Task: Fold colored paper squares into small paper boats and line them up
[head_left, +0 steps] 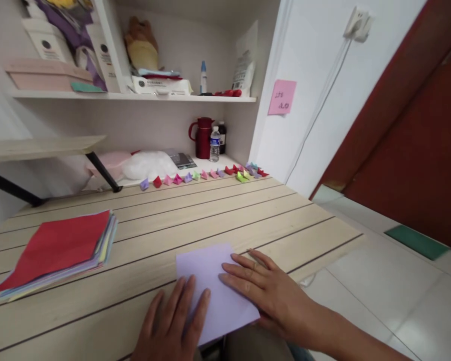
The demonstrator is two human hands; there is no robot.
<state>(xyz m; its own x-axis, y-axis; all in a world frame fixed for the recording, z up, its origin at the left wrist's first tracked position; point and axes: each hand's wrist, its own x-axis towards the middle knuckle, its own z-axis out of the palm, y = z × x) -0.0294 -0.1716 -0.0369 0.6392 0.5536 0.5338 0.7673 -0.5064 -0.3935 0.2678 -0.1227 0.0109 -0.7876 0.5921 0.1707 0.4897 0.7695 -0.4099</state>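
Observation:
A lilac square of paper [214, 296] lies at the front edge of the wooden table, its near part reaching over the edge. My left hand [173, 321] rests on the paper's left side with fingers stretched out. On the right side, my right hand [263, 286] lies across the sheet, fingers spread and pointing left; its thumb is mostly hidden below. To the left sits a stack of coloured paper [63, 245] with a red sheet on top. Along the table's far edge runs a row of small folded paper pieces [177, 179] in several colours.
A table-top shelf with black legs [101, 170] stands at the far left. Behind the table are a red jug [203, 138], a water bottle [215, 144] and a white plastic bag [150, 165]. The table [146, 215] ends at the right above a tiled floor [357, 306].

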